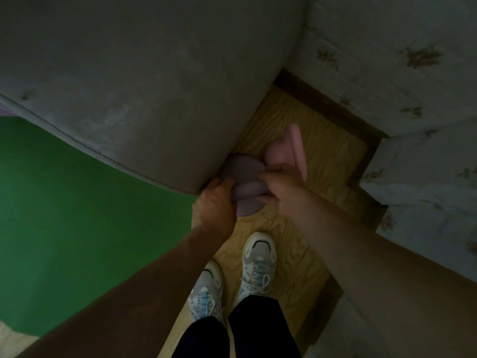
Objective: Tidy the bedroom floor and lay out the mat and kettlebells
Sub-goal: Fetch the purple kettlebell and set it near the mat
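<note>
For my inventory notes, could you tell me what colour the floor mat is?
Green; the mat shows plainly in the head view, left of the bed.

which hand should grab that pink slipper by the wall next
Right. The right hand already touches the pink slipper, while the left hand grips the purple slippers beside the sofa.

The wood floor (296, 120) carries a green mat (77, 215) at nine o'clock and sneakers (259, 262) at six.

I see both bare arms stretched forward and down. My left hand (215, 202) is curled closed, gripping. My right hand (280, 180) pinches shut beside it.
</note>
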`<state>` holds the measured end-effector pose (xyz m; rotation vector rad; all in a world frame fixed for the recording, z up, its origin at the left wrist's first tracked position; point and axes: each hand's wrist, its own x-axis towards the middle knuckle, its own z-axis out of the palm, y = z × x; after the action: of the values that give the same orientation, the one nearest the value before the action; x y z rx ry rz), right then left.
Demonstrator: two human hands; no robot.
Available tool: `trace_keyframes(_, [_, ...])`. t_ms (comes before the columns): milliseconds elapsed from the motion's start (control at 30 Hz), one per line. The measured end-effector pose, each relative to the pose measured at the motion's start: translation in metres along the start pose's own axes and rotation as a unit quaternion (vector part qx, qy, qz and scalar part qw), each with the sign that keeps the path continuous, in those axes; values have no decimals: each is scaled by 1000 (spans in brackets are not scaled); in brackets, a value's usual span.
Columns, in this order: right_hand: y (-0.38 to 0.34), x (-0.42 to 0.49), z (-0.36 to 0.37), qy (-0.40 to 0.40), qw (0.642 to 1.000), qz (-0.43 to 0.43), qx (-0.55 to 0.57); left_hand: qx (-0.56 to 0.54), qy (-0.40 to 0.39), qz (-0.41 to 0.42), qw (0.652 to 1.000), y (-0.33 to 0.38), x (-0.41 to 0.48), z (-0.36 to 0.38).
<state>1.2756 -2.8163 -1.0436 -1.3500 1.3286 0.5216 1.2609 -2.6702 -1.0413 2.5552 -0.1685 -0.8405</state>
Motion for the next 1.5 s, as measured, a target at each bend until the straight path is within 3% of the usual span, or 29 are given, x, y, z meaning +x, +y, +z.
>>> trace_keyframes(233, [10, -10, 3, 32, 999, -33, 29, -3, -51, 25, 998, -2, 1, -13])
trace_keyframes(400, [-7, -46, -11, 28, 996, -52, 69, -23, -39, 49, 998, 10, -17, -41])
trace_keyframes(633, [-56, -142, -38, 34, 987, -96, 121, 47, -10, 99, 994, 65, -66, -133])
trace_keyframes(767, [-99, -223, -68, 29, 983, -108, 148, 0, -11, 168, 986, 99, -103, -199])
trace_keyframes(967, [-181, -374, -106, -23, 961, -209, 180, 25, 72, 261, 962, 157, -170, -335])
trace_keyframes(1167, [-248, -526, -136, -108, 936, -242, 230, 18, 162, 311, 936, 214, -269, -474])
trace_keyframes(1300, [-279, -642, -161, -184, 914, -260, 252, -7, 257, 290, 922, 252, -361, -559])
trace_keyframes(1500, [-306, -797, -186, -271, 895, -269, 230, -6, 325, 222, 919, 276, -480, -649])
